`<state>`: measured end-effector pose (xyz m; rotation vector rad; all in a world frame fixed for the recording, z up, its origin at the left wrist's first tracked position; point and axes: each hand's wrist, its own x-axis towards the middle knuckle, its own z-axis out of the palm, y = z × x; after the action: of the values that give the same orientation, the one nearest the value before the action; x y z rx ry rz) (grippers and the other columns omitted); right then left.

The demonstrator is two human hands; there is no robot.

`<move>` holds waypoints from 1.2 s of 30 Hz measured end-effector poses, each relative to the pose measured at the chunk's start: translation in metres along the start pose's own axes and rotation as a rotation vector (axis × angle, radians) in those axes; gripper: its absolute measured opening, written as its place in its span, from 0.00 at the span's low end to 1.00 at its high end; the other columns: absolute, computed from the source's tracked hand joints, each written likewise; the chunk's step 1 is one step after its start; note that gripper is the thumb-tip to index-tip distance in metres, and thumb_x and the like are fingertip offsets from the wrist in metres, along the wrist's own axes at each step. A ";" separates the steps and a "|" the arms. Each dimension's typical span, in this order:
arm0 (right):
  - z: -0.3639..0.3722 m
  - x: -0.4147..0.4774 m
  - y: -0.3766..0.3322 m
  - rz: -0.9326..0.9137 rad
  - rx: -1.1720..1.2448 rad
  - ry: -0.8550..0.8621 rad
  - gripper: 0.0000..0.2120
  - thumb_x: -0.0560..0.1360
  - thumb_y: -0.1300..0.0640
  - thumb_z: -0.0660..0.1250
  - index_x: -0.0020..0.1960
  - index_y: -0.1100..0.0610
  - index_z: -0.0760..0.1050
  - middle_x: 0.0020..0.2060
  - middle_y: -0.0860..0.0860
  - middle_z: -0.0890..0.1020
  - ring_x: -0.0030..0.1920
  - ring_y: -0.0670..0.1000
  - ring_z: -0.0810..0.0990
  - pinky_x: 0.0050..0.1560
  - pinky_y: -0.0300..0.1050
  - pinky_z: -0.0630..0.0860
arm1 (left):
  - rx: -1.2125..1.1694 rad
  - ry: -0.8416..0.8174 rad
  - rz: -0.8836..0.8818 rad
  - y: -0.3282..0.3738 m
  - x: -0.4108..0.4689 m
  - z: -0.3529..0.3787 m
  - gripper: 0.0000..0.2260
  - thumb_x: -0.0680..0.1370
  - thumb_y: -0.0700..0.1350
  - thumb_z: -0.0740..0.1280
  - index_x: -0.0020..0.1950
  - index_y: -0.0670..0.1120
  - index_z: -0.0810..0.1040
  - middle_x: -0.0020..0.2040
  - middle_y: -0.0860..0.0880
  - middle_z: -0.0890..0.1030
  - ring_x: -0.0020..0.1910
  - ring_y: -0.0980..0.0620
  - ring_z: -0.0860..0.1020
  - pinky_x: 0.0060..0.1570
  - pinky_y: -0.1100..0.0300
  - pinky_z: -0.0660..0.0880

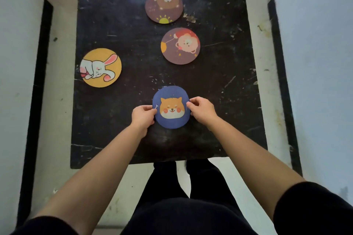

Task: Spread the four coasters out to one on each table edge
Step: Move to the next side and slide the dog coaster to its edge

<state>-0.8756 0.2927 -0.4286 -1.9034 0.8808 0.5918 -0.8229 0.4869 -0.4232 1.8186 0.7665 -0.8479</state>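
Left hand (143, 115) and right hand (201, 109) pinch opposite rims of the blue dog coaster (171, 108), probably to settle it toward the worktop's (114, 15) near edge. The monkey coaster (180, 46) sits mid-worktop, likely bound for the right edge.

No readable text, labels or numbers; four coasters (171, 107) carry cartoon animal pictures only.

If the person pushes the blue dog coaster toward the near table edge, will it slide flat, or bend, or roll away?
The blue dog coaster is a thin flat disc lying on the dark table, so it probably slides rather than rolls. Its outline stays round between the left hand and right hand, suggesting it is fairly stiff. It looks light, so a gentle push is likely enough.
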 end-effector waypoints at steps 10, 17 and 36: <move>0.034 -0.048 0.054 0.070 -0.125 -0.023 0.14 0.79 0.49 0.63 0.61 0.53 0.78 0.54 0.50 0.82 0.51 0.49 0.77 0.49 0.44 0.71 | 0.503 -0.013 0.111 -0.069 -0.015 -0.030 0.05 0.78 0.45 0.68 0.52 0.47 0.77 0.46 0.49 0.81 0.45 0.51 0.78 0.45 0.54 0.76; 0.046 -0.057 0.062 0.067 -0.075 0.072 0.14 0.78 0.51 0.67 0.62 0.53 0.75 0.48 0.49 0.81 0.49 0.49 0.79 0.49 0.44 0.75 | 0.532 0.063 0.145 -0.083 -0.016 -0.034 0.11 0.77 0.45 0.71 0.58 0.45 0.77 0.49 0.49 0.81 0.49 0.50 0.79 0.51 0.53 0.78; 0.029 -0.056 0.046 0.003 -0.275 0.097 0.20 0.80 0.50 0.63 0.70 0.50 0.70 0.63 0.51 0.77 0.60 0.52 0.78 0.56 0.49 0.77 | 0.796 0.145 0.389 -0.064 -0.021 -0.029 0.20 0.79 0.53 0.65 0.69 0.46 0.72 0.66 0.45 0.75 0.61 0.47 0.76 0.55 0.51 0.76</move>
<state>-0.9478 0.3221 -0.4276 -2.1944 0.9004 0.6537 -0.8791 0.5333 -0.4289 2.6391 0.1204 -0.8211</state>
